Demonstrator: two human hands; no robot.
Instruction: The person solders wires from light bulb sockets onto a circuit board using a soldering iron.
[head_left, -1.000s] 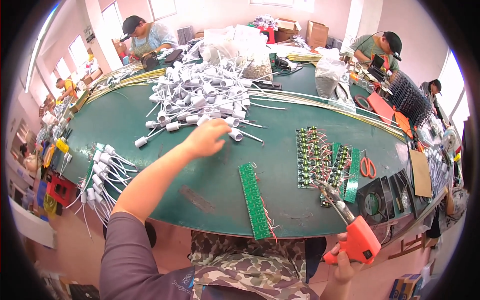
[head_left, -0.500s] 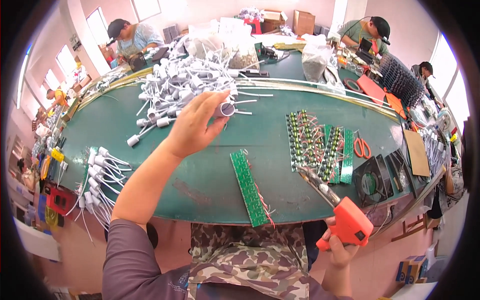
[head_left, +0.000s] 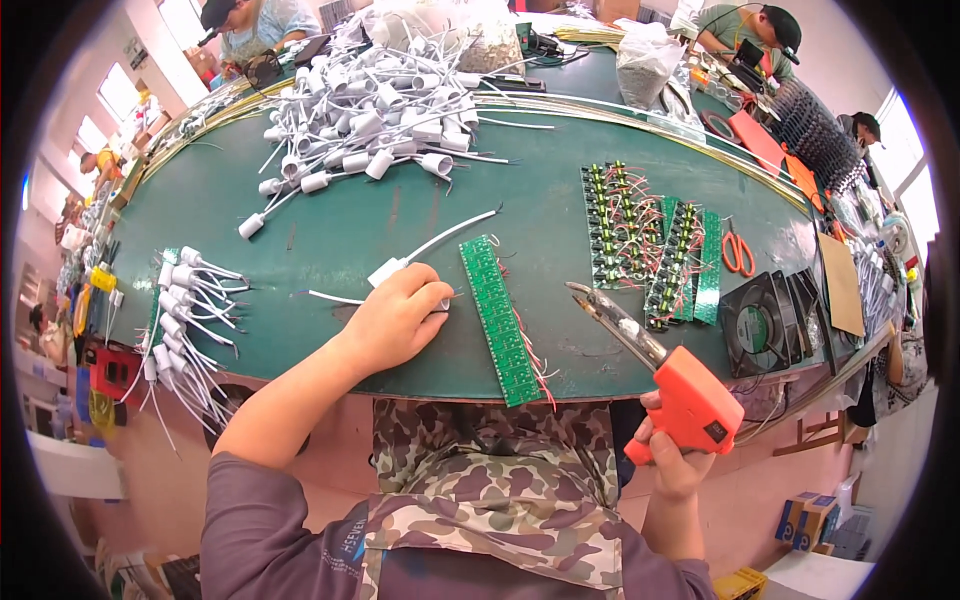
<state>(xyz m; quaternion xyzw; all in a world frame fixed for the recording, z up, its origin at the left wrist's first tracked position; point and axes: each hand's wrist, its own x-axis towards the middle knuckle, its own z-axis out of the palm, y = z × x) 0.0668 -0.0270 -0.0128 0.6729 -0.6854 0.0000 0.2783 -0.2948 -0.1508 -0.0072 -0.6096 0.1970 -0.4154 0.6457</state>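
My left hand (head_left: 398, 318) is closed over the table, just left of a green circuit board strip (head_left: 498, 325). A white cylindrical socket (head_left: 386, 271) with a white cable shows at its fingertips, the cable running up and right; another white cable end sticks out to the left. The fingers hide much of what they grip. In my right hand (head_left: 672, 455) is a soldering gun (head_left: 690, 405) with a red body, held by its handle. Its metal tip points up and left, right of the board strip. Red and white wires hang along the strip's right edge.
A pile of white sockets (head_left: 370, 120) lies at the back. More sockets with cables (head_left: 180, 310) hang over the front left edge. On the right are populated circuit boards (head_left: 615, 225), orange scissors (head_left: 738, 252) and a black fan (head_left: 752, 330). Other people work across the table.
My left hand has come from the pile toward me, down onto the table beside the board strip, bringing a white socket with cable. The soldering gun's tip has shifted slightly left.
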